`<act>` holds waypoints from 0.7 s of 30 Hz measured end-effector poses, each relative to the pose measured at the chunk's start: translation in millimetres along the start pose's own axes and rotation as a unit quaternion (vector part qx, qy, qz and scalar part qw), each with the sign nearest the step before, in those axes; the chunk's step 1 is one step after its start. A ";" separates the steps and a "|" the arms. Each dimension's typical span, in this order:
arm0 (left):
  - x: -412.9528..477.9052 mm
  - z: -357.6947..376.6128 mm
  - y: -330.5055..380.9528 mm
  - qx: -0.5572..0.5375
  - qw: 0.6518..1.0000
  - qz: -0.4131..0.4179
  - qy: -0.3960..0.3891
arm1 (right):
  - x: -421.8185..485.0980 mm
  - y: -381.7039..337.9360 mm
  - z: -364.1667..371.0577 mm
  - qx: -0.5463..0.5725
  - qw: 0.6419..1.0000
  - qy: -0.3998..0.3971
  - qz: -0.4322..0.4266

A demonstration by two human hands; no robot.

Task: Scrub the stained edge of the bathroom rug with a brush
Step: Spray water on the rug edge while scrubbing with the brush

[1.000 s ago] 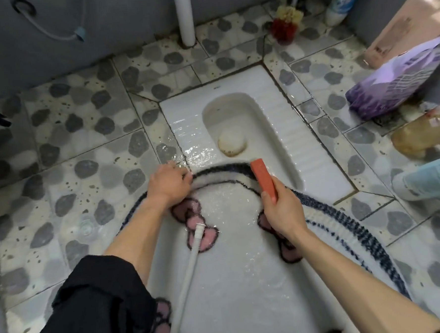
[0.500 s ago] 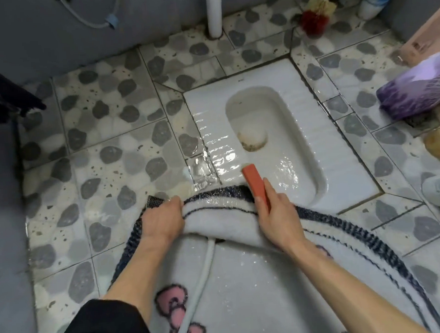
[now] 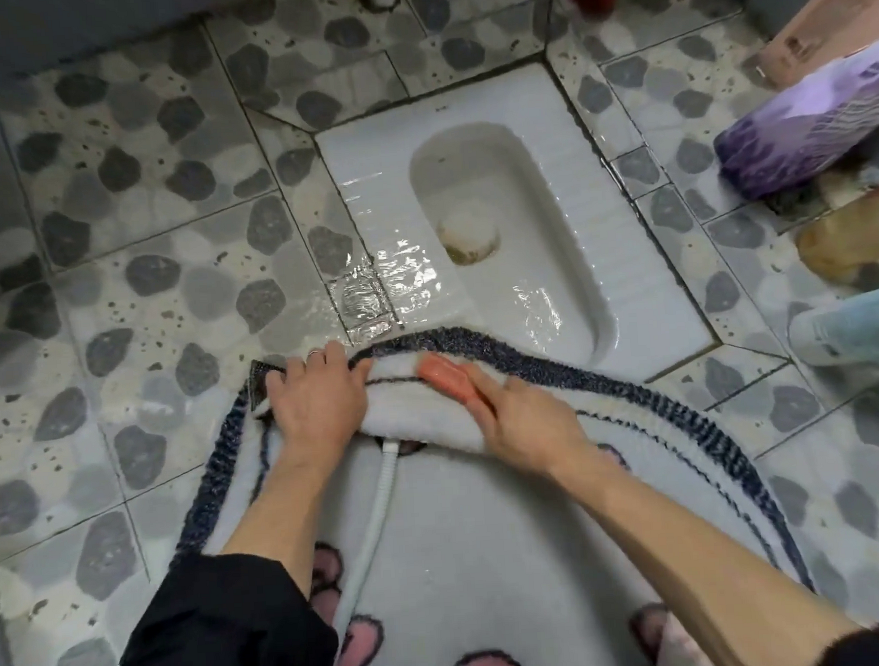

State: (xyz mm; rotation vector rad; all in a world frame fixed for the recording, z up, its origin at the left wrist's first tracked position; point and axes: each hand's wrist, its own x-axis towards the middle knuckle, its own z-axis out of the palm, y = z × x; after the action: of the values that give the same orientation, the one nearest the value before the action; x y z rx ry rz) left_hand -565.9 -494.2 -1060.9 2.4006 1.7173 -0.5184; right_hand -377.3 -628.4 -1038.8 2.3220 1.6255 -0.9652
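I have the rug [image 3: 492, 561] filling the lower middle of the frame, pale with pink bows and a dark blue border, its far edge folded back toward me just below the squat toilet [image 3: 547, 197]. The left hand [image 3: 312, 397] lies on the left part of that fold, fingers spread and fairly straight, pressing it down; a ring shows on one finger. The right hand [image 3: 525, 420] sits just right of it, the two hands close but not touching, and it is clamped around an orange brush [image 3: 445, 378] that lies against the top of the folded edge, right beside the blue border. The brush is blurred, so I cannot make out its bristles. A white hose [image 3: 380, 496] runs up the rug between my forearms and disappears under the fold. Water glistens on the pebble-pattern floor tiles [image 3: 167, 298] and the toilet's near left side. A purple bag [image 3: 800, 125] lies at the upper right.
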 end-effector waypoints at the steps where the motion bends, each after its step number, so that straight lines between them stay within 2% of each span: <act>1: -0.6 6.1 -2.5 -0.003 0.999 0.025 0.029 | -22.5 36.4 -2.9 -0.005 0.999 -0.007 0.049; 3: 3.4 13.6 -0.6 -0.011 0.997 0.049 0.056 | -58.5 88.9 -15.7 0.013 0.989 -0.001 0.145; 4: 5.0 14.2 1.7 -0.010 0.996 0.060 0.067 | -65.5 95.6 -19.9 0.035 0.986 0.012 0.162; 7: 8.4 14.8 12.5 0.015 0.993 0.083 0.081 | -34.7 35.5 -16.6 0.129 0.986 0.024 0.101; 10: 5.9 19.8 6.0 0.022 0.994 0.068 0.087 | 18.2 -47.4 2.6 0.104 0.995 0.002 0.008; 12: 6.2 19.8 2.0 0.013 0.993 0.055 0.105 | 22.1 -26.5 10.3 0.076 0.997 0.019 -0.009; 15: 4.9 17.9 3.3 0.029 0.991 0.061 0.115 | -41.8 70.4 6.4 0.016 0.995 -0.022 0.100; 17: 4.9 14.3 8.3 0.043 0.995 0.050 0.080 | -67.3 95.5 -3.4 0.044 0.986 0.012 0.160; 18: 4.9 13.9 10.4 0.048 0.996 0.050 0.060 | -64.1 86.9 -2.4 0.079 0.985 0.022 0.154; 21: 4.7 14.7 13.5 0.055 0.996 0.054 0.046 | -3.8 4.9 5.8 0.130 0.990 0.007 0.050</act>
State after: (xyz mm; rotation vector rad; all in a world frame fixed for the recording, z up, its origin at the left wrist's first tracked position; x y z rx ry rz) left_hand -554.7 -499.1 -1077.4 2.6172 1.6214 -0.5075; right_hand -376.2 -636.0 -1042.3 2.5523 1.4473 -1.2043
